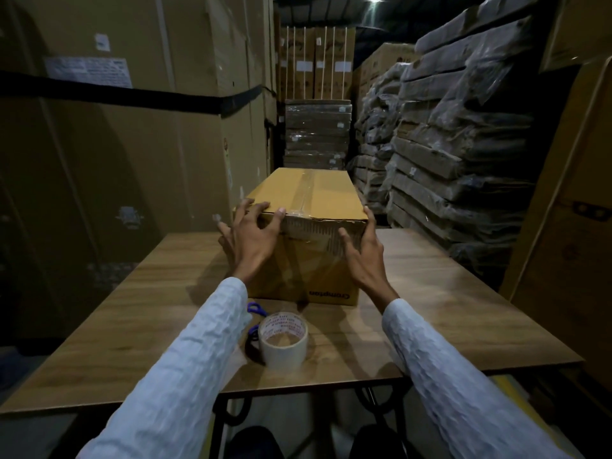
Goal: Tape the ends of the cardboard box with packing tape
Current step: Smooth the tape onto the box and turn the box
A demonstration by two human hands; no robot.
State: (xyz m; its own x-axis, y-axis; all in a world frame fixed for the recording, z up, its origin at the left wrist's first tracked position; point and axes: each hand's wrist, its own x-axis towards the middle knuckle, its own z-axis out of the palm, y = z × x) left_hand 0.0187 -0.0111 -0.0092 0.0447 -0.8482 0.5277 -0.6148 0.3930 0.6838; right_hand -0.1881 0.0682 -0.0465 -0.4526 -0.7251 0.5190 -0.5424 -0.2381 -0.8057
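Observation:
A long brown cardboard box (308, 190) stands on the wooden table (447, 293), its near end facing me. Clear tape runs along the top seam and down over the near end. My left hand (255, 240) lies on the box's near top-left corner, fingers spread over the edge. My right hand (364, 250) presses flat against the near right side of the box, fingers straight. A roll of packing tape (283, 341) stands on the table in front of the box, between my forearms.
Blue-handled scissors (255, 318) lie just left of the tape roll, partly under my left sleeve. Tall cartons (116, 144) stand close on the left. Wrapped flat packs (447, 144) are stacked on the right. The table's near edge (298, 384) is right before me.

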